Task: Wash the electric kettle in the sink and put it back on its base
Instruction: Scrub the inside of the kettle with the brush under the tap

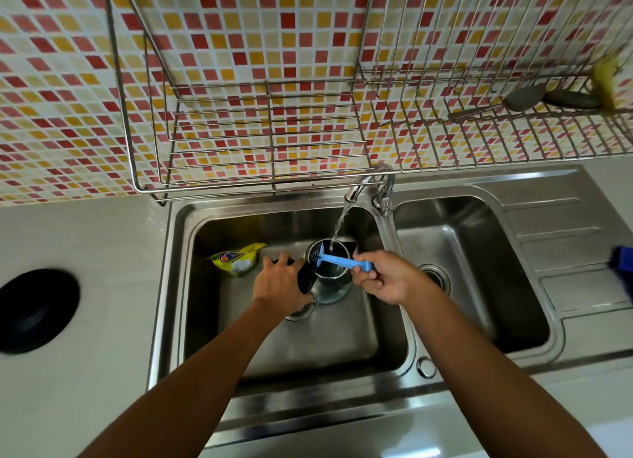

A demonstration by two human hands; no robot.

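Observation:
A glass electric kettle [330, 284] with black trim stands upright in the left basin of the steel sink [178, 286]. Water runs from the tap [358, 188] into its open mouth. My left hand [279, 283] is closed around the kettle's black handle. My right hand [380, 276] grips a blue brush [339, 260], whose head reaches down into the kettle's mouth. The round black kettle base [36, 310] lies on the counter at the far left.
A yellow detergent pouch [238, 259] lies in the left basin behind my left hand. The right basin [459, 265] and a ribbed drainboard [565, 248] extend right. A wire dish rack [267, 128] hangs on the tiled wall above, holding utensils at right. A blue object [621, 260] sits at the right edge.

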